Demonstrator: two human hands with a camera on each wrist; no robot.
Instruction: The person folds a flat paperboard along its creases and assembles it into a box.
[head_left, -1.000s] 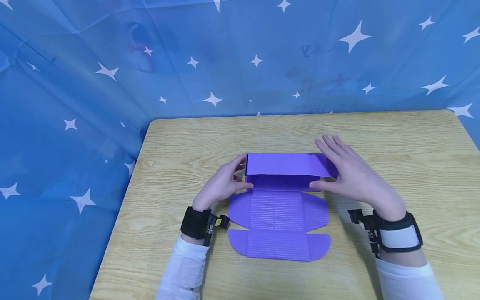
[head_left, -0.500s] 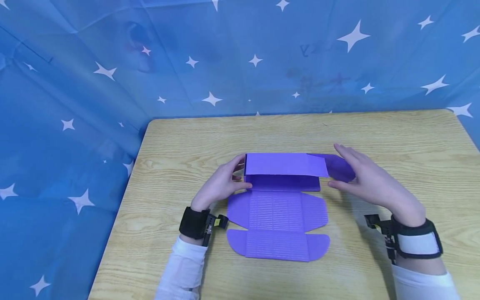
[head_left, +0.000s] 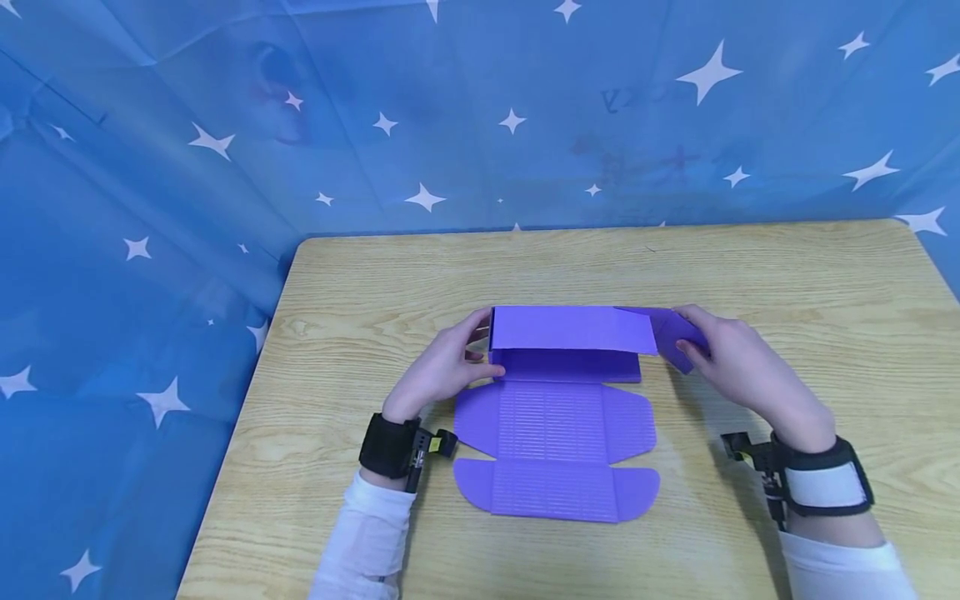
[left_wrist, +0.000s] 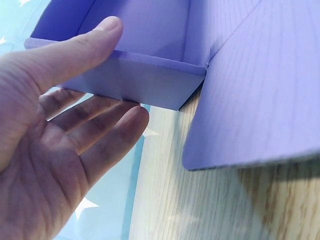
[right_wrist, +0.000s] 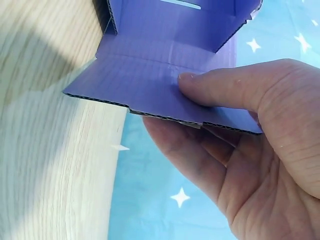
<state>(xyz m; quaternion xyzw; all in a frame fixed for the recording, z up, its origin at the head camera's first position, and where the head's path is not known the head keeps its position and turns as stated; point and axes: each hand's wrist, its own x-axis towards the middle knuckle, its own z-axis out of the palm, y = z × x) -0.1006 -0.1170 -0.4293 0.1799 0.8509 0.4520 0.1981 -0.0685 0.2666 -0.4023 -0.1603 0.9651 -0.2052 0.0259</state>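
Note:
A purple cardboard box [head_left: 573, 327], partly folded, lies mid-table. Its back part stands up as a trough, and its slotted lid [head_left: 553, 421] with side flaps lies flat toward the person. At the left end, my left hand [head_left: 444, 364] holds the folded end wall [left_wrist: 145, 75]; the thumb reaches over the wall's rim and the fingers are on its outer side. My right hand [head_left: 738, 358] pinches the right end flap [right_wrist: 135, 82], which sticks outward, with the thumb on its inner face and the fingers behind. The right end of the box is unfolded, and a slot shows inside.
The box rests on a wood-grain table [head_left: 360, 292]. A blue curtain [head_left: 465, 108] with white stars hangs behind the table and along its left side. Each wrist wears a black strap with a small camera.
My right hand has moved right from the box's end, and the right end flap has swung outward. The fingers have closed on that flap. My left hand has stayed in place.

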